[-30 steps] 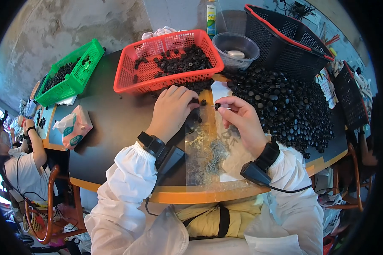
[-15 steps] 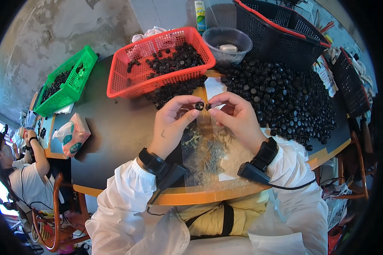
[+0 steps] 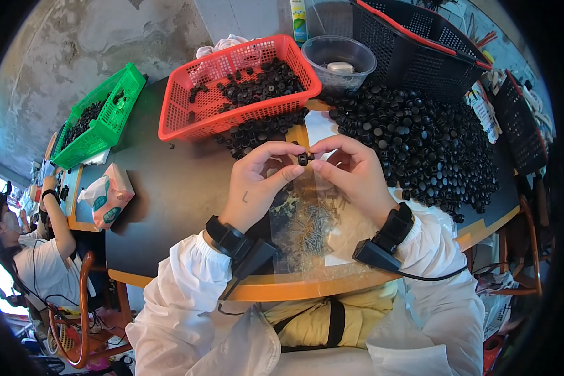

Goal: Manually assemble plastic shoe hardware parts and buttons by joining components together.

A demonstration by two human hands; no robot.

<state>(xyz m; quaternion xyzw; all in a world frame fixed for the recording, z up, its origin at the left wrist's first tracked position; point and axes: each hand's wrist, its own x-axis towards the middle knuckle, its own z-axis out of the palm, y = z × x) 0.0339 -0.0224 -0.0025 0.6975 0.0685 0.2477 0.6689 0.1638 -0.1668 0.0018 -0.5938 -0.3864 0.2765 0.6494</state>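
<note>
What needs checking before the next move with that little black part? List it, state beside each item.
1. Part held: the small black part is pinched between the fingertips of the left hand and right hand. Ok.
2. Part clear of the table: it is held above the surface. Ok.
3. Screws within reach: a heap of small metal screws lies just under the hands. Ok.
4. Screw seated in the part: too small to see. Cannot tell.
5. More parts at hand: a big pile of black caps lies to the right. Ok.
6. Room in the red basket: only partly filled. Ok.
</note>
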